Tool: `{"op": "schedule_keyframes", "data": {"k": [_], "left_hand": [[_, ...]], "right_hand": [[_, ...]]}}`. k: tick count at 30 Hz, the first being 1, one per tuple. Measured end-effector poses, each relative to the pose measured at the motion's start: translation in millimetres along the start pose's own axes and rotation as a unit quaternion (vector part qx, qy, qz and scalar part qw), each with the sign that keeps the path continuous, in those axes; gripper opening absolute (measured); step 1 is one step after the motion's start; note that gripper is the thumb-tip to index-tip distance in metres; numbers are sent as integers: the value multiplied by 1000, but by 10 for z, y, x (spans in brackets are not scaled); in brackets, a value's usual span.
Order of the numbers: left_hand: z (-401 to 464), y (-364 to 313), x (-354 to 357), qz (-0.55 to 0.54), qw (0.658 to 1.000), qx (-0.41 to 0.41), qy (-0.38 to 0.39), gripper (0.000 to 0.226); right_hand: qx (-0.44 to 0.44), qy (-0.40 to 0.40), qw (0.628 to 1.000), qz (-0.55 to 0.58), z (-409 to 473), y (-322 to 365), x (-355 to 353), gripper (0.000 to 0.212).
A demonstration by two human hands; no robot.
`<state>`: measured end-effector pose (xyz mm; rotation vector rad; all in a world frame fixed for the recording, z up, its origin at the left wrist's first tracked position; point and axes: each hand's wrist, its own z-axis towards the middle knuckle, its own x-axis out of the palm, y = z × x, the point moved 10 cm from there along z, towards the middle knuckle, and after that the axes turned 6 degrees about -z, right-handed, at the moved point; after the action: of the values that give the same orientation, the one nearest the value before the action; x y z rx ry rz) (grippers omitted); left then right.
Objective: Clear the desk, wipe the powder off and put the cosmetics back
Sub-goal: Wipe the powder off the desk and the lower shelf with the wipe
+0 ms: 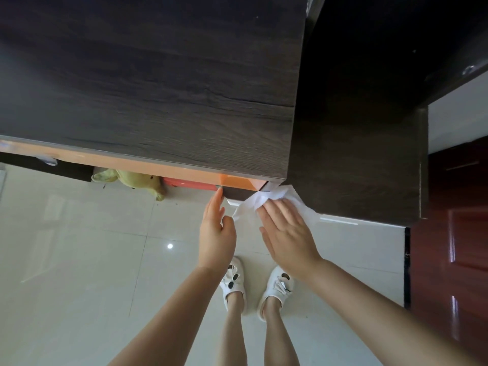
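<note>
pressing under right hand (286, 233), tissue (274, 200) touches desk (158, 88) corner.

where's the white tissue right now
The crumpled white tissue sits at the dark wooden desk's front right corner, under the right hand's straight fingers.

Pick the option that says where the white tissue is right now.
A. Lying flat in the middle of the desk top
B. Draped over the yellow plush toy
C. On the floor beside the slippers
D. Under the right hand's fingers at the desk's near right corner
D. The white tissue hangs off the near right corner of the desk, with the straight fingers of the right hand laid on it.
</note>
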<state>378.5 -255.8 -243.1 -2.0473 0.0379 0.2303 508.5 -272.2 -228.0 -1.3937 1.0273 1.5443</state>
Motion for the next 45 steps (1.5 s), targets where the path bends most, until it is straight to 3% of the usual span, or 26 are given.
{"op": "schedule_keyframes", "data": {"k": [5,9,15,19,22,24,26,28,30,33,37,45], "left_hand": [[24,-42,-47,-39,999,-9,-19,54],[78,-16,-142,-50,998,-8,-32,43],[-60,29,-37,45,999,11,-5,49],[-366,-113,340,143,982,115,33,37],[-539,-326,928,181,951,208,139,37],[-496,-567,1224,194,934,261,149,38],[-316,-805,1361,183,933,287,112,41],[-101,-934,1404,183,931,305,80,44],[72,-911,1457,212,924,306,88,47],[235,-788,1565,306,898,301,97,51],[324,-712,1712,451,829,322,70,50],[313,-705,1759,502,795,334,61,48]], "right_hand": [[-3,-23,999,-33,229,294,-93,39],[-28,53,998,-15,452,535,159,53],[-44,97,994,-33,-106,-216,88,52],[111,143,983,-35,-543,-1361,-54,55],[295,154,943,-9,-330,-2057,-101,62],[355,162,920,2,14,-2180,-24,58],[293,171,941,1,421,-1909,66,54],[145,193,970,2,581,-1413,111,54],[20,219,976,2,372,-1145,100,53],[-39,195,980,-4,-127,-1435,49,52],[26,213,976,-39,-113,-2054,80,63],[243,169,954,50,1428,-3199,98,62]]}}
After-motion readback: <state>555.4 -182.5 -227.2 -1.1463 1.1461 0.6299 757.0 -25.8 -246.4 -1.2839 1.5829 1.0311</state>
